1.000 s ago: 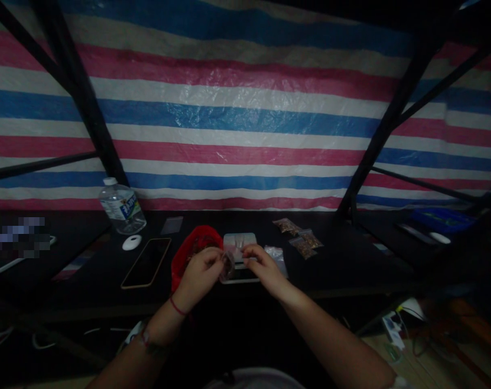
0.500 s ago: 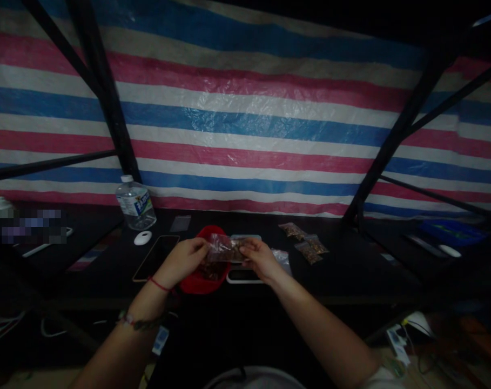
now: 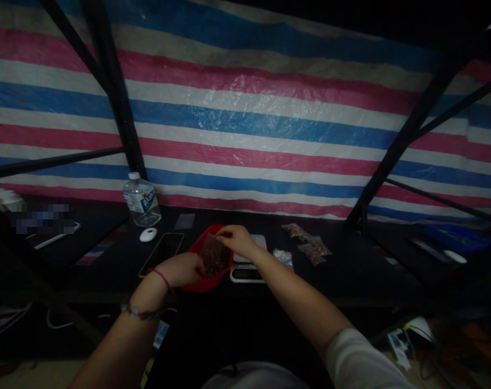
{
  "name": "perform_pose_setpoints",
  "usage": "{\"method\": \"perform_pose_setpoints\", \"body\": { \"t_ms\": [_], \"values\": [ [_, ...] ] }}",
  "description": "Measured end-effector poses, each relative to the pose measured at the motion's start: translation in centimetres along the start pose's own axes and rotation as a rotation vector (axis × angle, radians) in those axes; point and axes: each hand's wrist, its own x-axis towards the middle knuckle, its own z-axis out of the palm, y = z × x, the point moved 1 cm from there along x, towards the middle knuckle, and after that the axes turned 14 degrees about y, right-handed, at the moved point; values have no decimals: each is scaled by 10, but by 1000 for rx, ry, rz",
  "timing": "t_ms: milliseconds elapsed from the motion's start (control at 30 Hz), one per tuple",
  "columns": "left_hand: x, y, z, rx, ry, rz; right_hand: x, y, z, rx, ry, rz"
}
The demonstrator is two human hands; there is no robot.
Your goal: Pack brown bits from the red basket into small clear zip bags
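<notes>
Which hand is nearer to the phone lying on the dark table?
Left. The left hand sits at the rim of the red bowl, just right of the phone; the right hand pinches a small bag over that bowl, farther right.

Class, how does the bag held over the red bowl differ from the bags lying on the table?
The held bag hangs from the right hand; the table bags lie flat, untouched. The held bag is over the red bowl; the table bags lie right of the scale. All are small and clear.
</notes>
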Motion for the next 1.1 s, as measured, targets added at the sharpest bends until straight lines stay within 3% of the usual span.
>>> {"method": "perform_pose_setpoints", "body": {
  "t_ms": [267,633,833,1100],
  "values": [
    [-5,-3,-14,-5,113,41,-6,-20,-1,-95,46,-149],
    [-9,2,-18,-15,164,43,-10,-18,5,-116,87,-107],
    [-6,0,-14,3,185,51,-5,-14,1,-13,134,34],
    [21,10,9,-7,267,147,-15,18,-28,610,301,547]
  ]
}}
